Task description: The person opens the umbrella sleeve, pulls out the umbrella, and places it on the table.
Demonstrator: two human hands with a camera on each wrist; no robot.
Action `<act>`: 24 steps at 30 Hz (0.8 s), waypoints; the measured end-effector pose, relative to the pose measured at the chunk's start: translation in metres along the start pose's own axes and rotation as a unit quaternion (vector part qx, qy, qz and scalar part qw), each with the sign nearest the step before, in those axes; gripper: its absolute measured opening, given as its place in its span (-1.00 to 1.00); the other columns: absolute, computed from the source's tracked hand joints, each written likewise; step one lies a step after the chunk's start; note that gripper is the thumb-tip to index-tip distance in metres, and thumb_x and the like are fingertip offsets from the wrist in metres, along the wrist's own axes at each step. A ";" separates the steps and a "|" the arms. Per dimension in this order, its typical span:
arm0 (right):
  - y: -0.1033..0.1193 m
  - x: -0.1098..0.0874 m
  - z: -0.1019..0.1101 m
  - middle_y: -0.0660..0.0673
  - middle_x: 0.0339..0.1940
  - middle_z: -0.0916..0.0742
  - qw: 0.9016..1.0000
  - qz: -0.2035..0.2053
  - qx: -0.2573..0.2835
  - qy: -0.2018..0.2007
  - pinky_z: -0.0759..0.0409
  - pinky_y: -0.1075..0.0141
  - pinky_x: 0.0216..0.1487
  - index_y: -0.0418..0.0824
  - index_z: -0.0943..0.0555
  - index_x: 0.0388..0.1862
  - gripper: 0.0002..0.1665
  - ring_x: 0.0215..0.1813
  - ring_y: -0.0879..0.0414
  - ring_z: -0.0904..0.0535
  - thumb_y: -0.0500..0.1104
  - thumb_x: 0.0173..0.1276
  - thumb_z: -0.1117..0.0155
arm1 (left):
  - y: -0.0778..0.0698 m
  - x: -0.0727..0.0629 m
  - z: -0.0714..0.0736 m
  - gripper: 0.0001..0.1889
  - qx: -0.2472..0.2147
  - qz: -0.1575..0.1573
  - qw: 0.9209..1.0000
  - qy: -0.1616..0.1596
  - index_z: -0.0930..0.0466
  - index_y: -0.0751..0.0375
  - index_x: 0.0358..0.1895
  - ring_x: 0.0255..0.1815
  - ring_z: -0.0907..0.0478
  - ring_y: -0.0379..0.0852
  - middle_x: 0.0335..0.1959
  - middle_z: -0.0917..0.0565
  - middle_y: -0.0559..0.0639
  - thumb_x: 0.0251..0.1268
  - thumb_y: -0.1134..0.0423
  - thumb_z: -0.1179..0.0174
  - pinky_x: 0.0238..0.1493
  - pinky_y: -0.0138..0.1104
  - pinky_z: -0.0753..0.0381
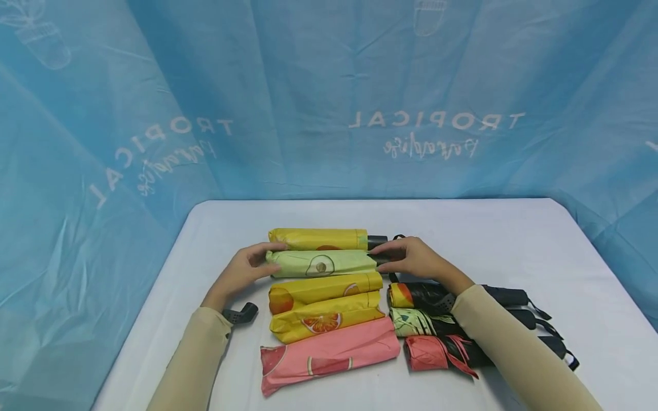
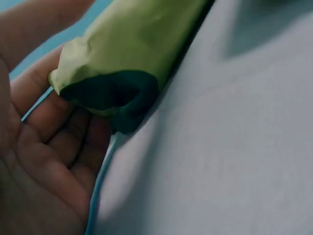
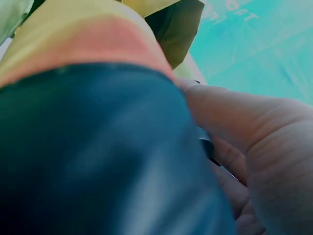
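Sleeves in beige (image 1: 514, 348) fill the near edge of the head view, reaching over a white counter (image 1: 514, 240) backed by a blue printed curtain (image 1: 329, 97). On the counter lie 5 sleeved folding umbrellas in a column: 1 pink with watermelon (image 1: 329, 354), 3 yellow (image 1: 324, 318), and 1 green avocado umbrella (image 1: 321, 263), second from the far end. To their right, partly under the right forearm, lie 3 bare folded umbrellas (image 1: 426, 325) with black handles, seemingly kept as a separate group from the covered ones. The green avocado umbrella rests flat on the counter between both hands, touching the yellow one behind it. The left hand (image 1: 247, 271) has its fingers nearly straight against the closed end of the cover, probably to brace it; the left wrist view shows the palm loose there. The right hand (image 1: 413, 258) curls its fingers around the black handle end, likely to steady or align it. A small black strap piece (image 1: 240, 313) lies beside the left wrist.
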State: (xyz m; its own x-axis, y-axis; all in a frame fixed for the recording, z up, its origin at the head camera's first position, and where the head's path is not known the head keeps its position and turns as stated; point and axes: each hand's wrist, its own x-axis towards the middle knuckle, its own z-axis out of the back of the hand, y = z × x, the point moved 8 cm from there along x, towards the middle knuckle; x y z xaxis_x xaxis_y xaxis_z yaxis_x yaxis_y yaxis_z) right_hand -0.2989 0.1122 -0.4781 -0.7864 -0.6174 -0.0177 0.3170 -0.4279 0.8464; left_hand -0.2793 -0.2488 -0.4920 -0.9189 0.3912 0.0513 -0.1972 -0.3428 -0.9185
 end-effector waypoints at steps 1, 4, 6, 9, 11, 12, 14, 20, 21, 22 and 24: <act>0.000 0.000 -0.001 0.01 0.18 -0.73 1.000 0.000 -0.011 0.004 -0.64 0.20 -0.12 0.07 -0.71 0.21 -0.52 -0.11 0.15 -0.67 0.04 0.31 -0.52 | 0.000 0.000 -0.002 -0.48 0.007 0.000 1.000 0.004 -0.59 -0.12 0.32 0.53 -0.26 -0.08 0.38 -0.53 -0.14 0.30 0.11 -0.44 0.54 -0.09 -0.21; 0.000 0.000 -0.004 0.00 0.22 -0.71 1.000 -0.001 -0.021 0.011 -0.65 0.20 -0.13 0.09 -0.68 0.25 -0.47 -0.10 0.17 -0.68 0.03 0.30 -0.53 | 0.000 0.002 -0.007 -0.37 0.017 -0.008 1.000 0.011 -0.55 -0.16 0.36 0.55 -0.22 -0.07 0.40 -0.50 -0.16 0.20 0.11 -0.52 0.57 0.00 -0.11; 0.001 0.001 -0.006 0.01 0.23 -0.70 0.999 0.000 -0.032 0.017 -0.67 0.20 -0.11 0.12 -0.66 0.28 -0.44 -0.06 0.19 -0.68 0.02 0.29 -0.54 | -0.001 0.003 -0.010 -0.31 0.008 -0.018 1.000 0.015 -0.51 -0.12 0.40 0.54 -0.23 -0.05 0.40 -0.50 -0.13 0.17 0.15 -0.54 0.58 -0.06 -0.11; 0.001 0.002 -0.008 0.01 0.24 -0.69 0.998 0.006 -0.055 0.024 -0.64 0.21 -0.16 0.14 -0.62 0.32 -0.39 -0.14 0.19 -0.67 -0.02 0.29 -0.54 | -0.003 0.004 -0.014 -0.24 -0.009 -0.025 1.000 0.016 -0.43 -0.06 0.46 0.50 -0.30 -0.04 0.37 -0.53 -0.07 0.16 0.24 -0.54 0.53 -0.25 -0.20; 0.002 0.003 -0.010 0.01 0.24 -0.69 0.997 0.013 -0.074 0.027 -0.59 0.20 -0.23 0.15 -0.61 0.34 -0.38 -0.28 0.17 -0.62 -0.04 0.30 -0.54 | -0.004 0.004 -0.016 -0.22 -0.014 -0.021 1.000 0.015 -0.41 -0.04 0.47 0.46 -0.35 -0.04 0.35 -0.55 -0.06 0.16 0.29 -0.53 0.49 -0.32 -0.27; 0.002 0.003 -0.010 0.01 0.24 -0.69 0.996 0.016 -0.084 0.028 -0.57 0.19 -0.25 0.15 -0.60 0.35 -0.37 -0.31 0.16 -0.59 -0.06 0.30 -0.54 | -0.005 0.004 -0.017 -0.23 -0.010 -0.017 1.000 0.014 -0.42 -0.03 0.47 0.46 -0.35 -0.03 0.36 -0.54 -0.05 0.16 0.30 -0.53 0.48 -0.30 -0.29; 0.003 0.003 -0.011 -0.01 0.25 -0.68 0.994 0.022 -0.105 0.027 -0.53 0.19 -0.26 0.14 -0.59 0.37 -0.35 -0.36 0.18 -0.53 -0.08 0.30 -0.54 | -0.008 0.004 -0.019 -0.24 0.011 -0.012 1.000 0.016 -0.44 -0.03 0.45 0.45 -0.36 0.00 0.38 -0.52 -0.04 0.16 0.32 -0.53 0.47 -0.19 -0.33; 0.002 0.002 -0.012 -0.03 0.21 -0.70 0.989 0.024 -0.146 0.023 -0.50 0.23 -0.35 0.15 -0.56 0.40 -0.33 -0.55 0.23 -0.39 -0.12 0.32 -0.52 | -0.030 0.001 -0.027 -0.35 0.058 0.006 0.998 0.021 -0.55 -0.03 0.35 0.33 -0.44 0.13 0.37 -0.50 0.02 0.16 0.33 -0.52 0.35 0.13 -0.41; 0.002 0.002 -0.012 -0.02 0.19 -0.71 0.989 0.024 -0.145 0.021 -0.50 0.23 -0.36 0.15 -0.57 0.39 -0.33 -0.56 0.23 -0.40 -0.13 0.32 -0.52 | -0.033 0.001 -0.026 -0.37 0.058 0.013 0.998 0.017 -0.57 -0.04 0.33 0.31 -0.45 0.13 0.35 -0.52 0.03 0.16 0.33 -0.53 0.34 0.13 -0.42; 0.002 0.002 -0.012 -0.02 0.19 -0.71 0.989 0.023 -0.144 0.018 -0.50 0.23 -0.35 0.16 -0.57 0.38 -0.34 -0.54 0.22 -0.43 -0.12 0.32 -0.52 | -0.033 0.000 -0.026 -0.37 0.056 0.021 0.998 0.012 -0.58 -0.05 0.32 0.28 -0.47 0.12 0.33 -0.54 0.02 0.15 0.32 -0.53 0.32 0.12 -0.43; 0.000 0.002 -0.011 -0.01 0.19 -0.72 0.990 0.018 -0.138 0.011 -0.52 0.23 -0.34 0.17 -0.59 0.36 -0.36 -0.48 0.21 -0.48 -0.12 0.32 -0.52 | -0.034 0.000 -0.024 -0.38 0.060 0.034 0.998 0.003 -0.60 -0.06 0.30 0.25 -0.49 0.11 0.30 -0.56 0.03 0.14 0.30 -0.54 0.30 0.12 -0.45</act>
State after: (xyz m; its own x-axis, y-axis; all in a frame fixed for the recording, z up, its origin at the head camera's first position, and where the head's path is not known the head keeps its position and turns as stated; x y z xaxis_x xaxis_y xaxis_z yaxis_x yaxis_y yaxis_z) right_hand -0.2950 0.1035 -0.4837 -0.7607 -0.6491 -0.0042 0.4801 -0.5671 0.6693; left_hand -0.2640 -0.2166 -0.4708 -0.9294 0.3688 -0.0124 -0.1741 -0.4679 -0.8665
